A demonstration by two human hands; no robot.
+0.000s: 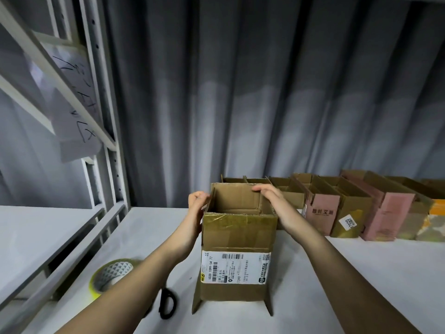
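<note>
Pressure from both sides should match: left hand [196, 203] curls round the cardboard box [238, 235] rim beside it, right hand [273, 201] lies straight-fingered on the rim beneath it.

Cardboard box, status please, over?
Left hand grips left rim, right hand rests on far rim. Cardboard box upright, top open. Scissors and tape roll nearby, not blocking.

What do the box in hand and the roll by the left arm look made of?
The box: brown corrugated cardboard, matte; raw layered edges show at the flaps, glossy tape along the near rim. The roll: likely plastic packing tape, its yellowish side shiny; patterned core looks like paper, unsure.
</note>
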